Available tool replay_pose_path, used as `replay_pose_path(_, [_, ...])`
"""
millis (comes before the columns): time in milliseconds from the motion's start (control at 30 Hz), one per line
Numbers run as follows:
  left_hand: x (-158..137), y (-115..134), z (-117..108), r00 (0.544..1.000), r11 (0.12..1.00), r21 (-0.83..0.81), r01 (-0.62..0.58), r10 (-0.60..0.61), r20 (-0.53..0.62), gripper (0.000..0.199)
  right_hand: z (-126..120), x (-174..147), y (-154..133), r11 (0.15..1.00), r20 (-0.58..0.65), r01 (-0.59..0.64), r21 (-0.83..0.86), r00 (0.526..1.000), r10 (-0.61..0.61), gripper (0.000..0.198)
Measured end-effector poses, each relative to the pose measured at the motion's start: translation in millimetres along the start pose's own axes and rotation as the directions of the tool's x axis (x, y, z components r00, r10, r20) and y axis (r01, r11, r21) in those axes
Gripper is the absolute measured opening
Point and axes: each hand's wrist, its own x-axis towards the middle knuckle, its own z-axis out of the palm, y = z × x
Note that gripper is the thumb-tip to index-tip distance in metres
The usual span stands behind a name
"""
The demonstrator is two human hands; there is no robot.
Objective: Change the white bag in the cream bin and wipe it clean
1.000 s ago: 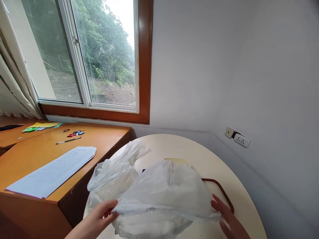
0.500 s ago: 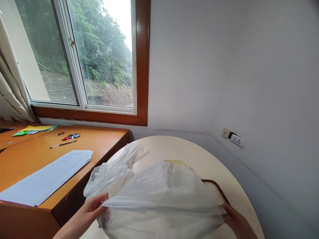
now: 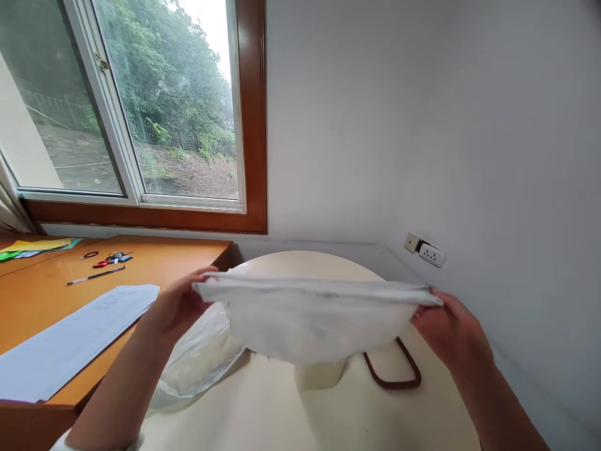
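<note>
A white plastic bag (image 3: 310, 319) is stretched flat between my hands above the round table. My left hand (image 3: 181, 307) is closed on its left end. Closed on the other end is my right hand (image 3: 451, 326). The bag's lower part hangs down in a curve. Below it a pale yellow item (image 3: 319, 376) shows in part; its upper portion is hidden and I cannot tell its kind. A brown U-shaped piece (image 3: 399, 383), like a handle, lies near my right hand. Beyond my left forearm rests another translucent plastic bag (image 3: 201, 357).
The round cream table (image 3: 263, 413) stands against the wall. At its left, an orange-brown desk (image 3: 164, 257) holds papers (image 3: 79, 344), a pen (image 3: 96, 275), keys (image 3: 113, 259) and colored sheets (image 3: 37, 245). A wall socket (image 3: 432, 254) is at the right.
Both hands have risen and moved away from me with the bag, pulling it taut. More of the table front and the whole brown piece now show. The view has shifted slightly right.
</note>
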Motion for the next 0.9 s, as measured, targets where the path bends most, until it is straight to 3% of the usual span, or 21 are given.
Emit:
replay_pose_path(100, [23, 19, 27, 0.969, 0.985, -0.146, -0.09, 0.121, 0.216, 0.03, 23, 30, -13, 0.99, 0.043, 0.104, 0.092, 0.993, -0.108, 0.013])
replay_pose_path(200, [45, 33, 55, 0.88, 0.978, -0.146, -0.149, 0.199, 0.431, 0.033, 44, 59, -21, 0.961, -0.005, 0.241, 0.137, 0.97, -0.243, 0.006])
replay_pose_path(267, [57, 39, 75, 0.842, 0.972, -0.103, -0.213, 0.236, 0.486, 0.03, 57, 75, -22, 0.968, 0.026, 0.226, 0.11, 0.973, -0.23, 0.011])
replay_pose_path(400, [69, 39, 117, 0.75, 0.977, -0.061, -0.205, 0.197, 0.631, 0.026, 90, 91, -12, 0.987, 0.192, 0.158, 0.021, 0.968, -0.159, 0.017])
replay_pose_path(567, [64, 31, 162, 0.623, 0.971, -0.034, -0.238, 0.179, 0.762, 0.026, 132, 90, 2, 0.974, 0.403, 0.212, -0.078, 0.901, -0.163, 0.021])
replay_pose_path(733, [54, 32, 187, 0.511, 0.948, -0.006, -0.318, 0.177, 0.841, 0.028, 152, 89, 9, 0.962, 0.514, 0.222, -0.16, 0.851, -0.11, 0.02])
replay_pose_path(800, [51, 33, 190, 0.512, 0.926, 0.004, -0.378, 0.206, 0.834, 0.028, 155, 91, 10, 0.956, 0.497, 0.217, -0.197, 0.863, -0.094, 0.02])
replay_pose_path(900, [49, 29, 186, 0.584, 0.848, 0.013, -0.529, 0.353, 0.731, 0.028, 158, 94, 7, 0.931, 0.44, 0.249, -0.267, 0.891, -0.112, 0.021])
